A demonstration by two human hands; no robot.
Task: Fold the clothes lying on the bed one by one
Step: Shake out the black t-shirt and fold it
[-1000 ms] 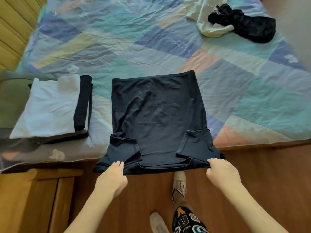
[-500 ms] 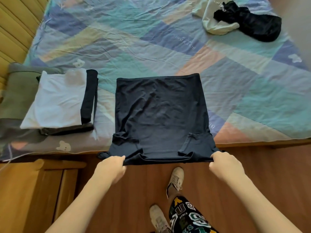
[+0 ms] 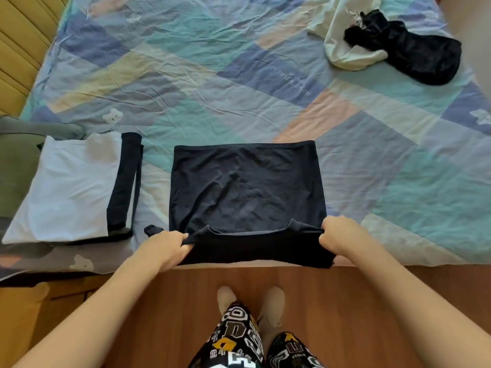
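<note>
Dark shirt (image 3: 247,187) is lying flat at the bed's near edge, its collar end lifted, with left hand (image 3: 162,247) and right hand (image 3: 341,237) each pinching a corner. Folded stack (image 3: 69,189) is sitting just left; bare patchwork sheet (image 3: 212,75) is stretching beyond, with unfolded clothes (image 3: 385,41) lying well apart at the far right.

Both arms reach forward, left hand (image 3: 164,247) and right hand (image 3: 341,236) with fingers curled tight.

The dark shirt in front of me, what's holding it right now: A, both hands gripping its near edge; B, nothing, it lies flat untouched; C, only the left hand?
A: the left hand and the right hand each grip the near edge of the dark shirt, lifted off the bed.
</note>
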